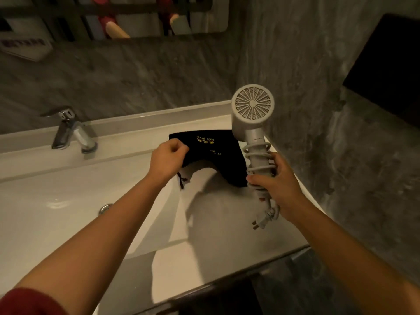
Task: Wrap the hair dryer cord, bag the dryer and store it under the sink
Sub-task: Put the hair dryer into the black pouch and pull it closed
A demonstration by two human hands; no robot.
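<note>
My right hand [276, 184] grips the handle of a white hair dryer [251, 114], held upright with its round rear grille facing me. The white cord [258, 153] is coiled around the handle, and its plug [261, 221] dangles below my hand. My left hand [167, 159] pinches the left edge of a black drawstring bag [211, 148] with yellow lettering, lifting it off the white counter. A drawstring [181, 180] hangs under that hand. The bag's right end lies behind the dryer handle.
A white sink basin [68, 208] with a chrome faucet [70, 130] and a drain [105, 208] fills the left. Grey stone walls stand behind and to the right. A mirror [113, 14] hangs above. The counter's front edge [227, 280] runs lower right, with dark space beneath.
</note>
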